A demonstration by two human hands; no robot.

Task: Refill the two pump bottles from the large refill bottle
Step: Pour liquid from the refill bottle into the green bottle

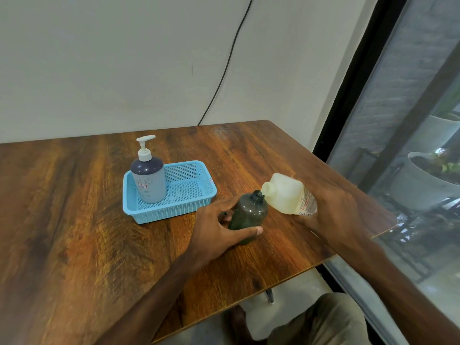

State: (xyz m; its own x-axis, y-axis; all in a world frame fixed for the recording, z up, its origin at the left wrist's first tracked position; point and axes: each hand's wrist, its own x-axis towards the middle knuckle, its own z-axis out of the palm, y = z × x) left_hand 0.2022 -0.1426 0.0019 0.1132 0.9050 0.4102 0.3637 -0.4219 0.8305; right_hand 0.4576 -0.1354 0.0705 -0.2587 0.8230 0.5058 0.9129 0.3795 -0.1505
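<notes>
We can read very little writing here. The refill bottle (286,194) carries a white label with red print, turned on its side; only the letters "CHG" near its lower edge come through, and the rest is too blurred to read. The pump bottle (148,179), grey-blue with a dark shoulder and a white pump, has a small white sticker with a red border; its text is too small for us to make out.

Our right hand (333,212) is wrapped around the base of the refill bottle, holding it tipped over with its open neck pointing left and down, just beside the mouth of the dark bottle (249,216). Our left hand (216,229) grips the dark bottle from the left, thumb across its front and fingers behind. This bottle has no pump on it and stands, leaning slightly, on the wooden table (74,220), just in front of the blue basket (171,192).

The pump bottle stands upright inside the basket, at its left end. Both forearms reach in from the lower edge of the view.
</notes>
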